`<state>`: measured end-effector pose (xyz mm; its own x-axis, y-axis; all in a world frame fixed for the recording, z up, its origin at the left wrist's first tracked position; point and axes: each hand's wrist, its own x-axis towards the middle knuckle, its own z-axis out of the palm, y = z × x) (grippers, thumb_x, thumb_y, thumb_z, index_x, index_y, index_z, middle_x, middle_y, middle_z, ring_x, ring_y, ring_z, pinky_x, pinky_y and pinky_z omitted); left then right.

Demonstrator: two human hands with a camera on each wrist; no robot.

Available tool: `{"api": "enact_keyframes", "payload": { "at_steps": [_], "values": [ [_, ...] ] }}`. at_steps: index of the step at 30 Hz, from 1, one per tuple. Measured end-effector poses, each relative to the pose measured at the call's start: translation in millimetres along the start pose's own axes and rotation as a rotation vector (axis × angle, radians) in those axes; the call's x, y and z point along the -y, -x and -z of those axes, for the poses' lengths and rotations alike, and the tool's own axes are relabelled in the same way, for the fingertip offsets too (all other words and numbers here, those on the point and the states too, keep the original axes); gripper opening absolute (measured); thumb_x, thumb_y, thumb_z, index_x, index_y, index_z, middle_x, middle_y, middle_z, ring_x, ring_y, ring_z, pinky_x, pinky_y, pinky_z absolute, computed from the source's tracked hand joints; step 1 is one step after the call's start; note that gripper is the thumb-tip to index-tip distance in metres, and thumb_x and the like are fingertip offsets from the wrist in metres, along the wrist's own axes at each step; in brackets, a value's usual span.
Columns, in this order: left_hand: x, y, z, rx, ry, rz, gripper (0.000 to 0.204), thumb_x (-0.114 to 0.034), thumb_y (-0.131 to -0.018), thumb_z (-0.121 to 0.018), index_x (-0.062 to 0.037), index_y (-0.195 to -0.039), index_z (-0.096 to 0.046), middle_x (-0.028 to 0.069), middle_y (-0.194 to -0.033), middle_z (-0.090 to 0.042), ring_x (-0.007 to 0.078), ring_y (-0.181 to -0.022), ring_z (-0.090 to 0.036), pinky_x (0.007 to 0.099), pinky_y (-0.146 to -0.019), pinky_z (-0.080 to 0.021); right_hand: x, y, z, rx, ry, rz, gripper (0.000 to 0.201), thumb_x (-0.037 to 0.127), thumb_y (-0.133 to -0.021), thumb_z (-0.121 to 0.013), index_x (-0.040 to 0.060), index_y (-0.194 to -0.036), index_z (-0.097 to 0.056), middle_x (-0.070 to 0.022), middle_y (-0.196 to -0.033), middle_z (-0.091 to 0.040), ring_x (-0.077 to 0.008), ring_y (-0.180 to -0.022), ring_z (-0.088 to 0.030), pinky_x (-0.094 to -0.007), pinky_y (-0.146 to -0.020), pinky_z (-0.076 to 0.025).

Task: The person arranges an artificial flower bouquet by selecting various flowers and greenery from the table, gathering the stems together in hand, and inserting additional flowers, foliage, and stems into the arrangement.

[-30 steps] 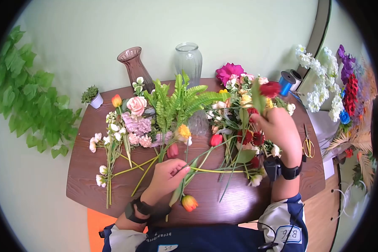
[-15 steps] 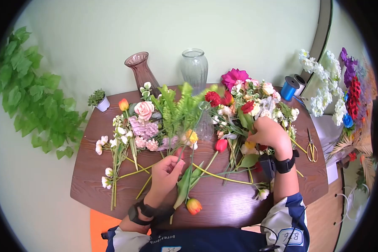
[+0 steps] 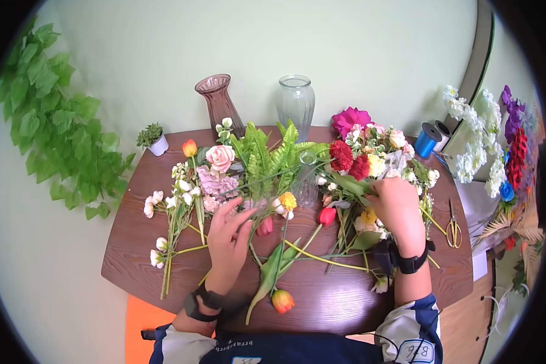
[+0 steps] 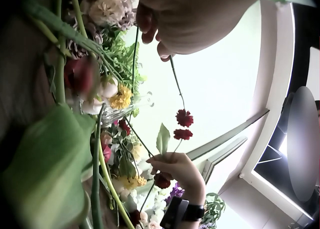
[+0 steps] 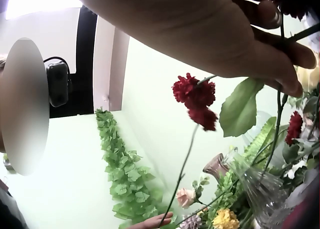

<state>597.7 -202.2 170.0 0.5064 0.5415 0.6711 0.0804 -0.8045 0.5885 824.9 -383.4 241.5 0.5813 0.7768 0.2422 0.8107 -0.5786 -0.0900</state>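
My right hand grips a leafy stem over the flower pile, its thumb and fingers curled round it. Near that hand are red carnations and a broad green leaf. Left of centre my left hand is raised with fingers spread; in the left wrist view a thin carnation stem runs from its fingertips to a red bloom. Below the left hand lie an orange tulip and a red tulip. Behind stands a small clear glass vase, partly hidden by fern.
A purple glass vase and a larger clear vase stand at the back. Pink and lilac flowers lie left, white buds further out. Scissors and ribbon spools are at right, a potted succulent at left.
The right hand has come down from higher up, where it held a red carnation aloft. My left hand has moved up and left, its fingers spreading from a tight pinch. The camera view has shifted slightly.
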Motion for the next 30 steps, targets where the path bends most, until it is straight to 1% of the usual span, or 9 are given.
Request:
{"api": "enact_keyframes", "payload": {
  "at_steps": [2, 4, 8, 12, 21, 23, 26, 28, 30],
  "values": [
    [4.5, -0.3, 2.6, 0.04, 0.016, 0.043, 0.026, 0.0, -0.076, -0.059, -0.0076, -0.1, -0.065, 0.0142, -0.119, -0.049, 0.0149, -0.07, -0.054, 0.0242, -0.063, -0.045, -5.3, 2.6, 2.6, -0.099, 0.074, -0.076, 0.01, 0.016, -0.07, -0.065, 0.0064, -0.072, -0.065, -0.0145, -0.065, -0.06, -0.0307, -0.067, -0.06, -0.0392, -0.06, -0.048],
    [13.8, -1.3, -0.5, 0.047, -0.067, -0.046, 0.028, 0.001, -0.074, -0.059, -0.0067, -0.1, -0.065, 0.0134, -0.126, -0.046, 0.0121, -0.068, -0.051, 0.0229, -0.066, -0.042, -12.3, 4.6, 11.3, -0.107, 0.027, -0.059, 0.01, 0.015, -0.07, -0.065, 0.0053, -0.071, -0.065, -0.0147, -0.066, -0.06, -0.0309, -0.065, -0.06, -0.0393, -0.06, -0.047],
    [26.9, 0.6, -7.5, 0.106, -0.033, 0.012, 0.026, 0.001, -0.074, -0.059, -0.0048, -0.099, -0.065, 0.0149, -0.127, -0.044, 0.0141, -0.071, -0.053, 0.0248, -0.068, -0.043, -12.0, 7.3, 31.2, -0.009, -0.061, -0.075, 0.013, 0.016, -0.071, -0.065, 0.0027, -0.071, -0.063, -0.0165, -0.066, -0.059, -0.0332, -0.062, -0.058, -0.0406, -0.059, -0.046],
    [36.1, 3.7, -10.8, 0.169, -0.125, -0.015, 0.021, 0.001, -0.076, -0.058, -0.0028, -0.096, -0.063, 0.0162, -0.125, -0.045, 0.0181, -0.078, -0.055, 0.0275, -0.071, -0.044, -7.7, 10.3, 33.1, -0.092, -0.012, -0.079, 0.016, 0.017, -0.071, -0.065, 0.0016, -0.068, -0.06, -0.0165, -0.063, -0.056, -0.0336, -0.062, -0.057, -0.041, -0.059, -0.045],
    [40.8, 9.0, -13.9, 0.213, 0.011, 0.104, 0.018, -0.002, -0.079, -0.055, -0.0032, -0.096, -0.06, 0.0153, -0.115, -0.047, 0.0284, -0.086, -0.055, 0.0333, -0.075, -0.044, -4.5, 11.5, 36.7, -0.37, -0.085, -0.005, 0.012, 0.004, -0.069, -0.064, -0.0026, -0.074, -0.055, -0.0151, -0.081, -0.054, -0.033, -0.075, -0.054, -0.0403, -0.062, -0.043],
    [42.1, 6.5, -14.5, 0.216, -0.002, 0.115, 0.018, -0.002, -0.079, -0.054, -0.0031, -0.096, -0.059, 0.0153, -0.114, -0.047, 0.0294, -0.088, -0.055, 0.0337, -0.075, -0.044, -0.9, 8.8, 40.8, -0.653, -0.099, 0.18, 0.013, 0.0, -0.07, -0.061, -0.0011, -0.082, -0.058, -0.0151, -0.086, -0.055, -0.0337, -0.077, -0.054, -0.0398, -0.065, -0.044],
    [44.1, 7.2, -17.2, 0.217, -0.011, 0.05, 0.017, -0.002, -0.079, -0.054, -0.0028, -0.095, -0.058, 0.016, -0.113, -0.047, 0.0302, -0.089, -0.055, 0.0343, -0.076, -0.044, -2.6, 14.7, 48.8, -0.649, -0.173, 0.24, 0.02, -0.003, -0.07, -0.058, 0.0003, -0.09, -0.058, -0.0143, -0.088, -0.055, -0.0342, -0.079, -0.053, -0.0385, -0.068, -0.044],
    [47.4, 7.2, -19.8, 0.198, 0.031, 0.044, 0.015, -0.003, -0.079, -0.054, -0.0037, -0.094, -0.058, 0.0168, -0.114, -0.045, 0.0317, -0.092, -0.054, 0.0343, -0.077, -0.044, 2.7, 19.4, 64.3, -0.594, -0.261, 0.292, 0.025, -0.009, -0.059, -0.055, -0.0012, -0.083, -0.059, -0.0116, -0.079, -0.053, -0.0285, -0.075, -0.053, -0.0339, -0.065, -0.044],
    [45.0, 6.8, -17.0, 0.22, 0.037, 0.098, 0.015, -0.003, -0.079, -0.054, -0.0044, -0.094, -0.057, 0.0178, -0.117, -0.044, 0.0327, -0.096, -0.052, 0.0347, -0.078, -0.044, 1.5, 21.6, 67.7, -0.652, -0.248, 0.301, 0.031, -0.011, -0.054, -0.05, -0.0018, -0.082, -0.059, -0.0107, -0.076, -0.052, -0.0258, -0.071, -0.051, -0.0318, -0.064, -0.043]
  ]
}}
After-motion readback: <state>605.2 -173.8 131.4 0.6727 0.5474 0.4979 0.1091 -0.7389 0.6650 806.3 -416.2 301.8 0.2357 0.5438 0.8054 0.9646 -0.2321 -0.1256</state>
